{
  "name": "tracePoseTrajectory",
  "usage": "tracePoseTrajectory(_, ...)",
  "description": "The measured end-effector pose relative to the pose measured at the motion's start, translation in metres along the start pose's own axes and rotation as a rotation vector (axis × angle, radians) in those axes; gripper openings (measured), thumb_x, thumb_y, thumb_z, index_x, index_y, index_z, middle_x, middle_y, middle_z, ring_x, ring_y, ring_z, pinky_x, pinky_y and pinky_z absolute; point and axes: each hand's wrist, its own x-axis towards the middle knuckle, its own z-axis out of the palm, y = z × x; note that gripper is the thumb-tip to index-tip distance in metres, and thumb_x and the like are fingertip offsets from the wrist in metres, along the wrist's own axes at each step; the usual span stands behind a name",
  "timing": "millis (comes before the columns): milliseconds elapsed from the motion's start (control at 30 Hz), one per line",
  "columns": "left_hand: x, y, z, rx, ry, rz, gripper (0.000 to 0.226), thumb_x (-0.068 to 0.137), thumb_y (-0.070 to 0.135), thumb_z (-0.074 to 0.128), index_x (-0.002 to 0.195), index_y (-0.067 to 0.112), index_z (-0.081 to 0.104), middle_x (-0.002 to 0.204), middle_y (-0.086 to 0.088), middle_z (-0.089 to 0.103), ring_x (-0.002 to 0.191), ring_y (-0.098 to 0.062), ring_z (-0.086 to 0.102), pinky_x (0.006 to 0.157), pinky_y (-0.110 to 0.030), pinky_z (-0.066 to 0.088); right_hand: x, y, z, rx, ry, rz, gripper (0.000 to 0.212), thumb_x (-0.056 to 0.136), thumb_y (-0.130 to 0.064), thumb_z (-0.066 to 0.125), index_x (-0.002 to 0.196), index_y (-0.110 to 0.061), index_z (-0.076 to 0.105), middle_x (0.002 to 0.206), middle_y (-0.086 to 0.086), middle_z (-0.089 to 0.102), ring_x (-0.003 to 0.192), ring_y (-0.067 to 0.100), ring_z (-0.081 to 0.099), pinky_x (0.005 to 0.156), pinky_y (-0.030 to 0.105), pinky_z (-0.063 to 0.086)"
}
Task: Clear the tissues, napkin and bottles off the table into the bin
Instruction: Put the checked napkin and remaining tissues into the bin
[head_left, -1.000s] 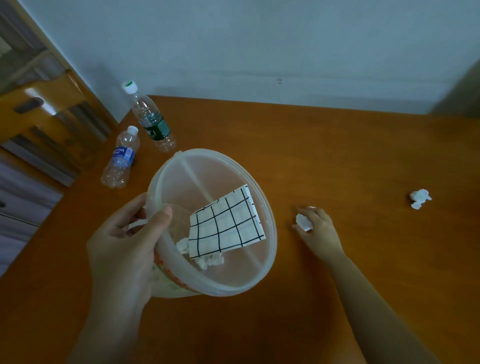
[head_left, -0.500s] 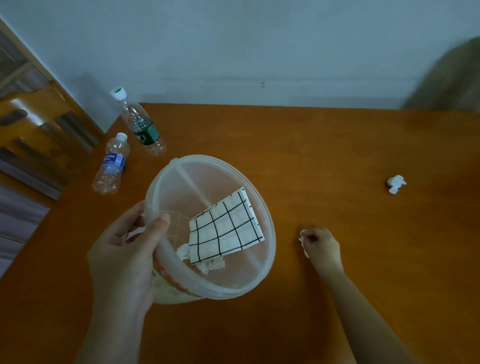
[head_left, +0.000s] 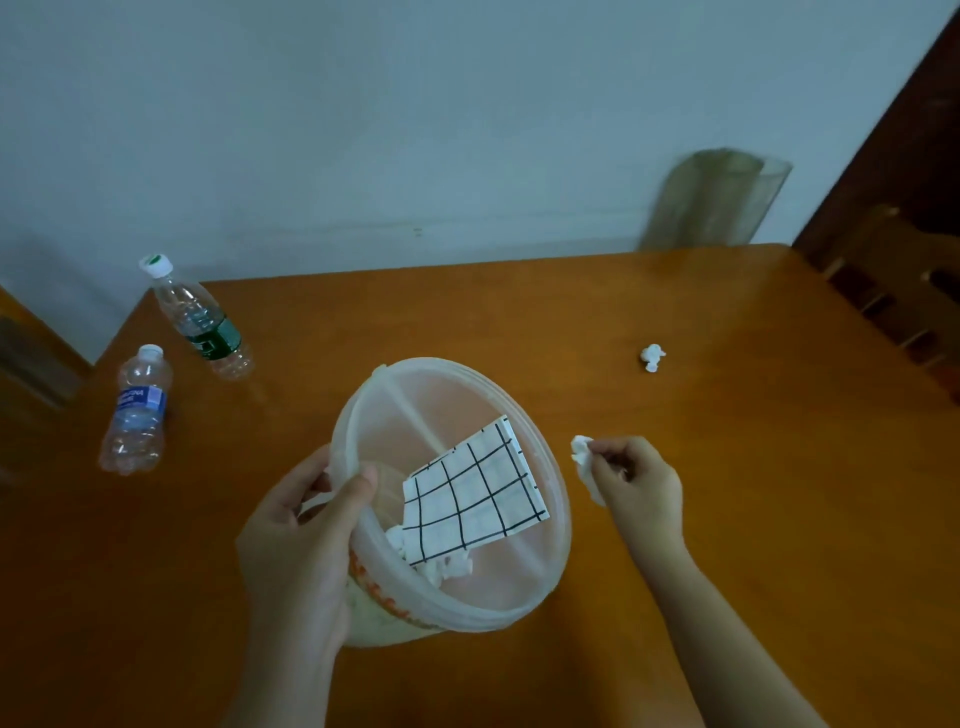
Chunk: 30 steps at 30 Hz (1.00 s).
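I see left hand clamped on bin rim | right hand pinching crumpled tissue at bin's 3 o'clock | orange table, two bottles at 10, pale wall

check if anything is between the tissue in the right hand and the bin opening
Nothing visible stands in the way. The right hand pinches the tissue just beside the rim of the bin, which the left hand holds tilted with its mouth open. The checked napkin lies inside, leaving room.
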Motion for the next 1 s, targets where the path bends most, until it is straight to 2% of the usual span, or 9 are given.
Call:
tracePoseTrajectory(100, -0.003, 0.000, 0.003, 0.044, -0.066, 0.010, 0.037, 0.069, 0.006, 0.073, 0.059, 0.041, 0.070, 0.055, 0.018, 0.066, 0.050, -0.003, 0.062, 0.052, -0.028, 0.053, -0.013, -0.020, 0.001, 0.089, -0.045, -0.002, 0.028, 0.077, -0.005, 0.063, 0.070, -0.032, 0.061, 0.073, -0.010, 0.063, 0.065, -0.006, 0.055, 0.052, 0.009, 0.044)
tracePoseTrajectory(200, -0.005, 0.002, 0.005, 0.073, -0.085, 0.017, 0.035, 0.068, 0.007, 0.072, 0.059, 0.041, 0.070, 0.055, 0.016, 0.066, 0.054, -0.012, 0.063, 0.051, -0.027, 0.056, -0.027, -0.029, 0.005, 0.093, -0.130, 0.016, 0.022, 0.078, -0.008, 0.063, 0.074, -0.030, 0.064, 0.076, -0.011, 0.065, 0.068, -0.003, 0.058, 0.055, 0.011, 0.046)
tracePoseTrajectory(333, -0.006, -0.002, 0.011, 0.085, -0.148, 0.031, 0.030, 0.070, 0.009, 0.073, 0.071, 0.039, 0.073, 0.059, 0.012, 0.067, 0.053, -0.006, 0.063, 0.051, -0.027, 0.057, -0.039, -0.030, 0.000, 0.070, -0.220, 0.013, 0.012, 0.080, -0.016, 0.064, 0.081, -0.027, 0.066, 0.085, -0.012, 0.069, 0.076, -0.001, 0.062, 0.068, 0.019, 0.052)
tracePoseTrajectory(400, -0.008, -0.002, 0.018, 0.085, -0.168, 0.026, 0.029, 0.070, 0.008, 0.072, 0.068, 0.036, 0.072, 0.057, 0.011, 0.066, 0.053, -0.008, 0.062, 0.051, -0.028, 0.056, -0.039, -0.024, -0.010, 0.053, -0.202, 0.020, 0.011, 0.080, -0.019, 0.064, 0.085, -0.028, 0.067, 0.088, -0.013, 0.069, 0.081, -0.001, 0.062, 0.076, 0.025, 0.051)
tracePoseTrajectory(600, -0.010, -0.002, 0.054, 0.075, -0.149, 0.035, 0.032, 0.070, 0.005, 0.072, 0.058, 0.035, 0.069, 0.054, 0.015, 0.065, 0.048, -0.004, 0.060, 0.045, -0.019, 0.053, -0.013, 0.002, -0.045, -0.100, -0.134, -0.057, 0.022, 0.081, -0.024, 0.063, 0.082, -0.044, 0.056, 0.086, -0.023, 0.061, 0.085, -0.010, 0.055, 0.065, 0.007, 0.042)
tracePoseTrajectory(667, -0.009, -0.002, 0.071, 0.074, -0.132, 0.049, 0.036, 0.070, 0.006, 0.073, 0.059, 0.040, 0.070, 0.055, 0.017, 0.066, 0.049, -0.002, 0.062, 0.045, -0.020, 0.053, 0.004, 0.015, -0.055, -0.148, -0.120, -0.067, 0.019, 0.081, -0.023, 0.063, 0.089, -0.039, 0.058, 0.088, -0.022, 0.058, 0.084, -0.008, 0.054, 0.065, 0.006, 0.038)
tracePoseTrajectory(767, -0.008, -0.001, 0.102, 0.114, -0.130, 0.102, 0.033, 0.072, 0.012, 0.073, 0.067, 0.044, 0.071, 0.058, 0.017, 0.066, 0.055, -0.005, 0.063, 0.054, -0.030, 0.057, 0.039, 0.038, -0.073, -0.238, -0.105, -0.065, 0.021, 0.082, -0.020, 0.063, 0.103, -0.023, 0.061, 0.095, -0.011, 0.057, 0.089, 0.001, 0.052, 0.070, 0.007, 0.034)
tracePoseTrajectory(867, -0.006, -0.003, 0.136, 0.159, -0.098, 0.159, 0.023, 0.071, 0.022, 0.074, 0.078, 0.043, 0.071, 0.068, 0.014, 0.070, 0.062, -0.006, 0.066, 0.062, -0.038, 0.058, 0.080, 0.057, -0.088, -0.265, -0.067, -0.057, 0.025, 0.082, -0.020, 0.063, 0.106, -0.020, 0.060, 0.097, -0.009, 0.055, 0.091, 0.006, 0.051, 0.073, 0.017, 0.036)
tracePoseTrajectory(1000, 0.000, -0.011, 0.177, 0.226, -0.067, 0.249, 0.018, 0.068, 0.030, 0.072, 0.073, 0.047, 0.067, 0.071, 0.015, 0.066, 0.067, -0.008, 0.064, 0.063, -0.040, 0.058, 0.135, 0.088, -0.094, -0.322, -0.090, -0.047, 0.028, 0.081, -0.020, 0.063, 0.109, -0.017, 0.059, 0.097, -0.008, 0.052, 0.092, 0.008, 0.050, 0.075, 0.024, 0.039)
